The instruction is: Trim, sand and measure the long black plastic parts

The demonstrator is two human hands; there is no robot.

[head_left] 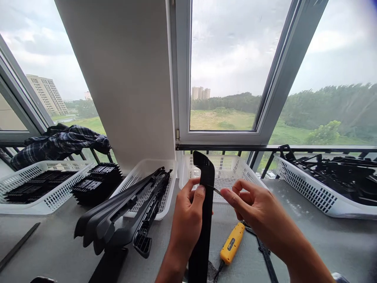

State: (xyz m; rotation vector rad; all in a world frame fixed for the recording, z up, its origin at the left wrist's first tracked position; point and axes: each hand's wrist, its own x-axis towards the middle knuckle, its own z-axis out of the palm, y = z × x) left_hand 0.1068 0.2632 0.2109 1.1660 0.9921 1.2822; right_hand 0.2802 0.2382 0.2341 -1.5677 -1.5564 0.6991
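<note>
My left hand [187,218] is wrapped round a long black plastic strip [204,196] and holds it upright above the grey table [338,243]. The strip's curved top end stands in front of an empty white basket [232,167]. My right hand [256,210] is just to the right of the strip, its thumb and forefinger pinched on a thin metal piece [216,191] whose tip touches the strip's edge. A yellow tool [232,243] lies on the table below my hands.
A white basket [153,173] holds several long black parts that stick out toward me. At the left, a basket [59,196] of black grilles, a stack of grilles [97,182] and a plaid cloth [59,143]. At the right, a basket [309,192] of black parts.
</note>
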